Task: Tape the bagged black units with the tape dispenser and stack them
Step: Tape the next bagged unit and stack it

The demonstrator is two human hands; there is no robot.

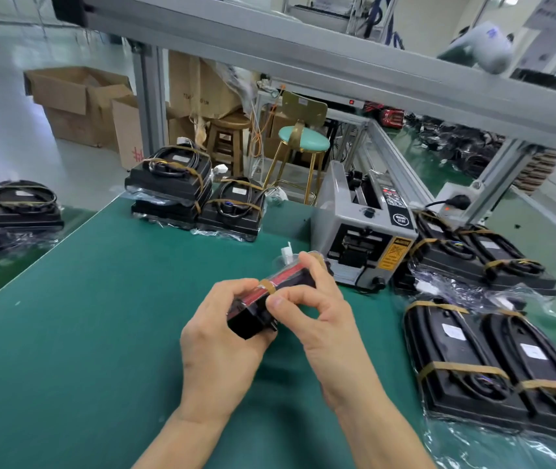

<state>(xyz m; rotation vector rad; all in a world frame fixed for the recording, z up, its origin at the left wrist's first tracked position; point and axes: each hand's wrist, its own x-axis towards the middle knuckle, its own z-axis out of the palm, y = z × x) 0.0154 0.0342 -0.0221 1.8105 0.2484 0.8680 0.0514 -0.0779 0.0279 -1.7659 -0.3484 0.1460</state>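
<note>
Bagged black unit [256, 313], held edge-up above the middle of the green surface [100, 299], is gripped by both hands: left hand [222, 336] cradling beneath, right hand [317, 309] pinching the tape band [267, 286]. Judged rigid, film-slippery; best held by its edges.

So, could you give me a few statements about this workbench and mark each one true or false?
1. Both hands hold one bagged black unit above the green mat. True.
2. The tape dispenser stands to the left of the hands. False: it stands to their right.
3. A strip of brown tape crosses the held unit. True.
4. The left hand rests flat on the mat. False: it grips the unit.
5. Taped units lie to the right. True.
</note>
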